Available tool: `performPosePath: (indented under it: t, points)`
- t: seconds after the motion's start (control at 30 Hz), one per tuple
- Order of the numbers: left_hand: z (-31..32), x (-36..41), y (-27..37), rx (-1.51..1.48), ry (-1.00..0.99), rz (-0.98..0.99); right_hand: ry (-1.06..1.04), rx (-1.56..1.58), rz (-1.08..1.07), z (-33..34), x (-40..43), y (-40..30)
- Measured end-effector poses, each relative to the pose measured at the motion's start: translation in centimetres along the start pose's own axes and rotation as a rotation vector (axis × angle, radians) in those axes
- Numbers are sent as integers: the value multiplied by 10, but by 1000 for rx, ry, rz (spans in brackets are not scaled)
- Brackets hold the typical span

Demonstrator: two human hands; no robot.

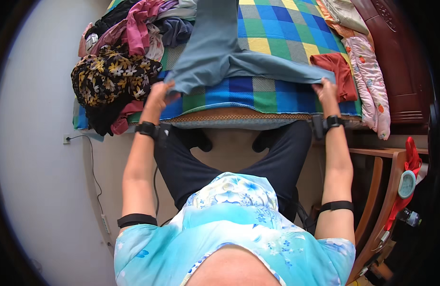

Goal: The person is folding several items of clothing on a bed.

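A blue-grey garment (213,53) with long narrow parts lies spread over the checkered bed cover (273,21). At its lower left edge is my left hand (161,94), slightly blurred, with the cloth at its fingertips; whether the fingers are closed on it is unclear. My right hand (326,91) pinches the far right end of the garment. Just beyond that end lies a folded rust-red cloth (336,77). One long part of the garment runs away from me, past the top of the view.
Piled clothes, among them a black floral garment (112,75) and a pink one (139,28), lie at the bed's left. A strawberry-print quilt (370,85) lies along the right side. A wooden stand (391,186) with a small clock (407,184) is at lower right.
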State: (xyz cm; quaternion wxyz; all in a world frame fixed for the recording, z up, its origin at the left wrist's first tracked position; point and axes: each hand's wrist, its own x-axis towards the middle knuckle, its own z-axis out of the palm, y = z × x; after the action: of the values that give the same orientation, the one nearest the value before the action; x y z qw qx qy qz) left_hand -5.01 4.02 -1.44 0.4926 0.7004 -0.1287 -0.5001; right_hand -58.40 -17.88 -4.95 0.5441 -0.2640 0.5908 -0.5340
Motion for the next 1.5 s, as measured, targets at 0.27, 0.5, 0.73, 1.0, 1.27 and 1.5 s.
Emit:
performPosePath:
  t: [0.27, 0.5, 0.73, 1.0, 1.27, 1.5]
  points:
    - [10, -49, -56, 883, 402, 943, -434, -825, -547, 61, -156, 78]
    - [55, -62, -89, 1100, -97, 978, -601, -1125, -924, 108, -197, 119]
    - [44, -56, -97, 1139, -237, 1013, -728, -1133, -992, 90, -192, 137]
    - [39, -58, -95, 1093, -327, 882, -757, -1021, -720, 89, -190, 108]
    - [-9, -3, -58, 1001, 486, 760, 308, -335, 98, 15, -69, 41]
    - [3, 20, -41, 968, 266, 490, 419, -45, 78, 23, -7, 36]
